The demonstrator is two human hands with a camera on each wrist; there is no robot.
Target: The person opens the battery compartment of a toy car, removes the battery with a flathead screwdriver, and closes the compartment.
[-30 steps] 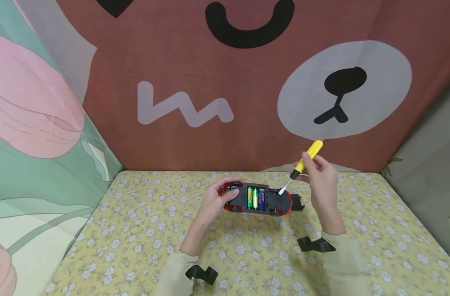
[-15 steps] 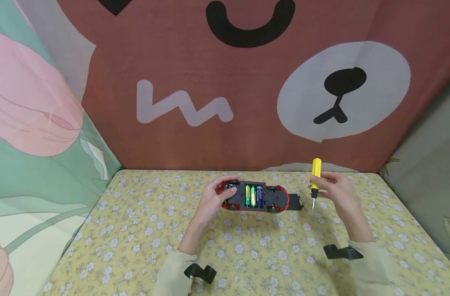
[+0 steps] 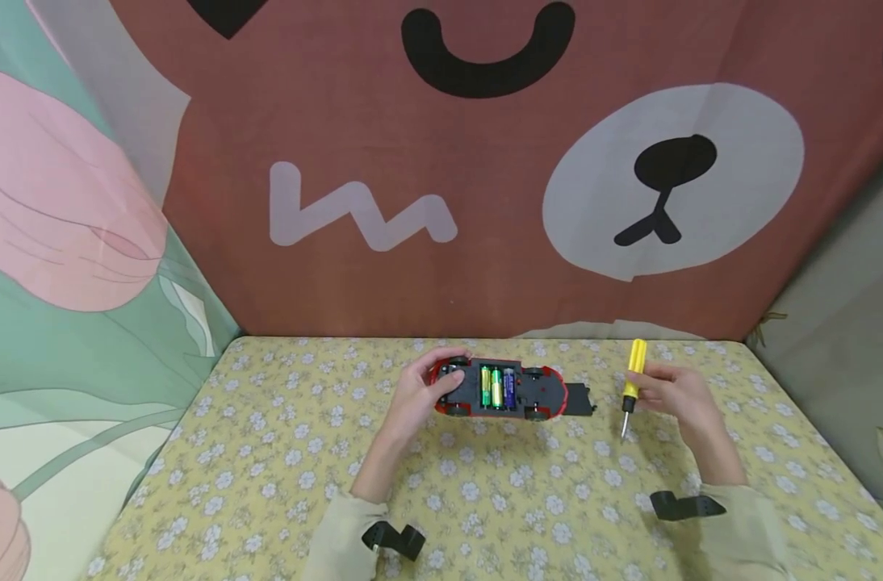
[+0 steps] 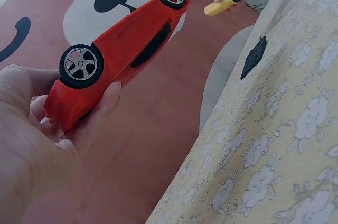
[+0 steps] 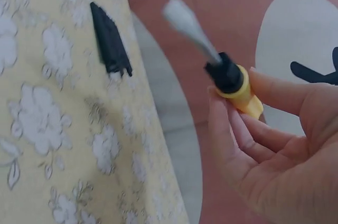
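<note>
My left hand (image 3: 412,395) grips a red toy car (image 3: 543,393) by one end, its black underside turned up toward the head view. Several batteries (image 3: 497,387), green and dark blue, sit side by side in the open compartment at its middle. In the left wrist view the car's side and two wheels (image 4: 81,66) show, with fingers and thumb around its end. Off to the right, my right hand (image 3: 688,399) pinches a yellow-handled screwdriver (image 3: 634,375), its metal tip pointing down. The right wrist view has the screwdriver's flat blade (image 5: 182,15) facing the camera.
A flat black cover (image 3: 579,399) lies on the table beyond the car's right end, partly overlapped by the car in the head view. The table (image 3: 267,484) has a yellow floral cloth. A printed bear curtain (image 3: 340,290) hangs right behind it.
My right hand has moved right and down with the screwdriver, away from the car's underside, and the screwdriver has swung to point nearly straight down. The left hand and car have barely moved.
</note>
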